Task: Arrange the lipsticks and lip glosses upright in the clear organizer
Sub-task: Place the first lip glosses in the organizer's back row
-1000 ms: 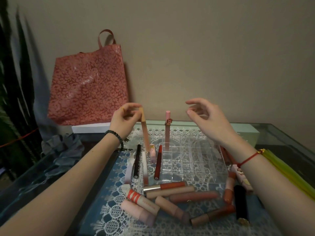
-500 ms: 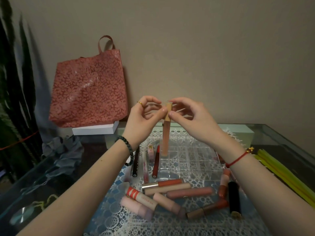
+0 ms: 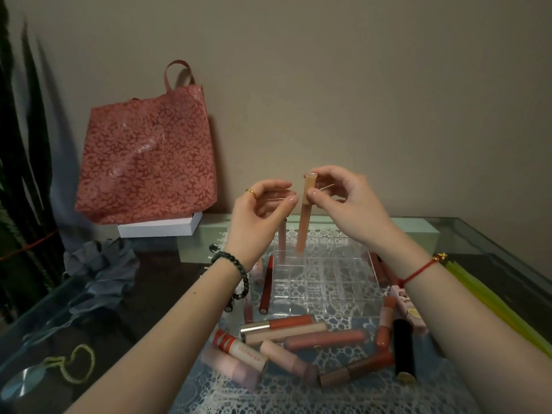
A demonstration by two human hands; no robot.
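Lip gloss (image 3: 304, 222), the peach tube, hangs straight down from your right hand (image 3: 355, 207). Your thumb and fingers (image 3: 311, 193) pinch it close under the top of the cap. Holding it so high lets the tube hang plumb under your fingers, so its lower end can find a cell by itself. That end is below your fingertips, at the far row of the clear organizer (image 3: 328, 297); whether it has entered a cell, I cannot tell.

Your left hand (image 3: 257, 210) holds nothing. Its fingers (image 3: 291, 200) are loosely curled just beside the cap, not touching it, probably ready to steady the tube if it sways. Under that hand, a pink tube (image 3: 282, 240) already stands upright in the far row. The loose lipsticks and glosses (image 3: 325, 339) lie flat on the lace mat (image 3: 343, 392), on the near side of your wrists.
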